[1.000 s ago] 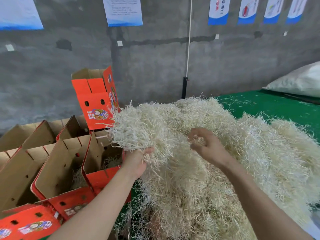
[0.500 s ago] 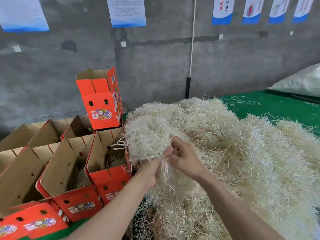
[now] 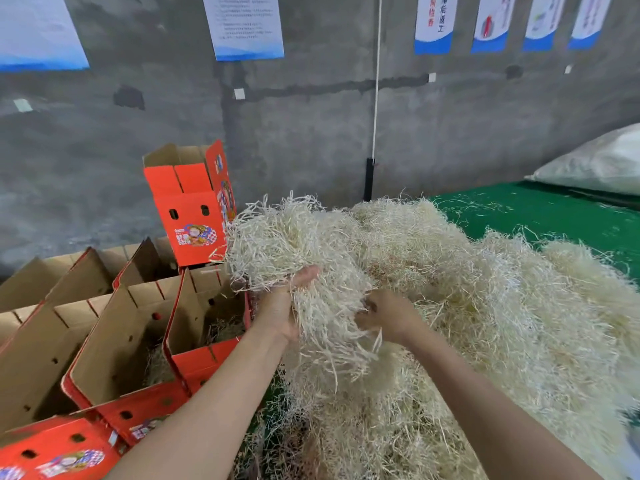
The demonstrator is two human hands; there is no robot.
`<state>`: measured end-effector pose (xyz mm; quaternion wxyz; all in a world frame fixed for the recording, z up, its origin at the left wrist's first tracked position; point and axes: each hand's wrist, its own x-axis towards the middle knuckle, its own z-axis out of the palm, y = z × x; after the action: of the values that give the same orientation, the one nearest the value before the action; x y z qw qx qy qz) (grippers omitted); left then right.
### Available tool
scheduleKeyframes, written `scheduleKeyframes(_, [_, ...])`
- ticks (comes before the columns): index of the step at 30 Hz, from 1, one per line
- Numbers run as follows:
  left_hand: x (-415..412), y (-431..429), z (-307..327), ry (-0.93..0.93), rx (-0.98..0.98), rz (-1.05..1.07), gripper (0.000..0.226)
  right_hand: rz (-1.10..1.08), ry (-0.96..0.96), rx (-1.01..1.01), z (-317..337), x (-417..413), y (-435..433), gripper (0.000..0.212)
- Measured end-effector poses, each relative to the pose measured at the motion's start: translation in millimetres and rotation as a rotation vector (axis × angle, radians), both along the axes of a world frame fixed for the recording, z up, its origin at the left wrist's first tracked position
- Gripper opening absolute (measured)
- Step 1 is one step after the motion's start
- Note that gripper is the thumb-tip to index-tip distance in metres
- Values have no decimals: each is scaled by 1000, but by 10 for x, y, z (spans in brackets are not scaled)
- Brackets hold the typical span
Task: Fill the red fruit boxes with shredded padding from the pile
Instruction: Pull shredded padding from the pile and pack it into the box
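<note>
2 hands: both bare, reaching from the bottom of the frame to its middle, where they meet on the same clump
Left hand [image 3: 280,313]: just left of centre, palm turned up; its grip is closed round the underside of the clump of shredded padding [image 3: 294,244], with a fingertip showing above the strands
Right hand [image 3: 388,318]: just right of centre, back of the hand up; fingers curled, its grip pinched on strands at the clump's lower right edge
Clump: pale and tangled, raised above the left hand at the left edge of the pile [image 3: 485,306]; loose strands hang between the 2 wrists; whether it is fully free of the pile cannot be told
Pile: fills the centre and lower right of the frame, lying on the green counter [image 3: 554,209]
Nearest red box [image 3: 204,365]: just left of the left wrist, top open, flaps up, a little padding on its floor
Second red box [image 3: 138,410]: lower left, against the nearest one, open, some padding low inside
Upright red box [image 3: 188,209]: left of centre, standing higher behind the open ones, top flaps open, 2 oval holes above a printed label
Other boxes [image 3: 41,327]: far left, brown insides showing, contents hidden
White sack [image 3: 595,161]: right edge, lying on the counter
Wall [image 3: 311,133]: grey concrete across the top half, with white and blue posters [image 3: 244,26] along the upper edge and a white cord [image 3: 376,81] running down it
</note>
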<state>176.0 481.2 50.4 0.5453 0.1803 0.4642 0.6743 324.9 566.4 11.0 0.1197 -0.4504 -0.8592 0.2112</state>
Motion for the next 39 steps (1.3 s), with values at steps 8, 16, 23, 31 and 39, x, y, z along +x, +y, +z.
scheduleKeyframes(8, [-135,88,-44,-74,83,-11,9,200,412,-607,167,397,-6,46])
scheduleKeyframes(16, [27,80,-392,420,-127,-177,34,-34,547,27,247,-41,-217,14])
scheduleKeyframes(23, [177,143,-116,160,-208,236,19,-113,190,287,-57,-85,-138,50])
scheduleKeyframes(31, [163,74,38,-66,-23,123,26,-312,-170,237,-466,438,237,58])
scheduleKeyframes(39, [-228,-18,147,-154,84,207,16,-296,-177,15,-539,793,222,72])
